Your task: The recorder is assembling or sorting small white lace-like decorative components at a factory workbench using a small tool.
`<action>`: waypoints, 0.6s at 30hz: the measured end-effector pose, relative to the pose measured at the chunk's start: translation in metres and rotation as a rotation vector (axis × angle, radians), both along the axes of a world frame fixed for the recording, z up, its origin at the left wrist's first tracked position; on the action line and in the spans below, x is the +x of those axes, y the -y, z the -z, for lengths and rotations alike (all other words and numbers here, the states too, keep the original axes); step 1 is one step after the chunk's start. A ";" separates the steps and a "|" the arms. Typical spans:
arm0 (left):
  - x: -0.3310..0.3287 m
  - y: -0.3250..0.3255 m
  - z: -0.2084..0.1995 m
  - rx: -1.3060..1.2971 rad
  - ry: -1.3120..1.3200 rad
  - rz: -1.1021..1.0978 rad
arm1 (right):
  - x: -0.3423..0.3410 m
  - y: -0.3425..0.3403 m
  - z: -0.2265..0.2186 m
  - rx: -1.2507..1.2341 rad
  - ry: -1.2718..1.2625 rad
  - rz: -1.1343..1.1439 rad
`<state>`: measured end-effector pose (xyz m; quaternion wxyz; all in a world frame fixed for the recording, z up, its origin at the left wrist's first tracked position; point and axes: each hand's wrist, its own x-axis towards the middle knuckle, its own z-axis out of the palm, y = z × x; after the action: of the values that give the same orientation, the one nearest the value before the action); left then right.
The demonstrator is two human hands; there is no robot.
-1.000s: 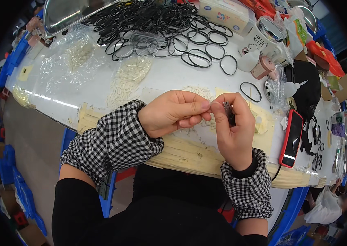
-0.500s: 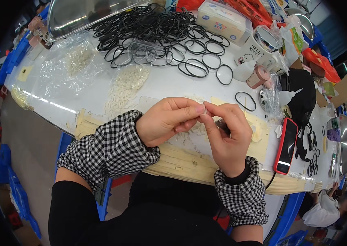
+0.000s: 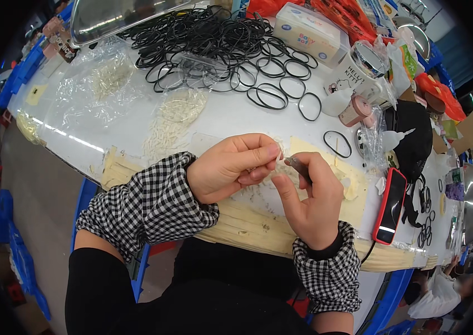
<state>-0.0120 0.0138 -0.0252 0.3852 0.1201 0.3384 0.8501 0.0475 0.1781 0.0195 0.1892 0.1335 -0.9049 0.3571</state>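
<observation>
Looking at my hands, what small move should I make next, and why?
Perhaps bring your right thumb onto the dark tool to steady it: in your right hand, the thumb looks apart from it, and the tool's tip sits by the white piece pinched in your left hand.

Dark tool [image 3: 300,168] beside small white piece [image 3: 279,156]

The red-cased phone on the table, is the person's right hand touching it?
Apart. The head view shows pale yellow sheet and white tabletop between the right hand and the phone.
</observation>
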 end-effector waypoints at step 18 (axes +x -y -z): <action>0.002 0.002 -0.002 0.021 -0.097 0.091 | 0.002 -0.005 0.005 0.270 -0.088 0.074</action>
<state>-0.0100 0.0119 -0.0230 0.4055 0.1805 0.3421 0.8282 0.0491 0.1826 0.0148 0.2222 0.1400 -0.9398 0.2186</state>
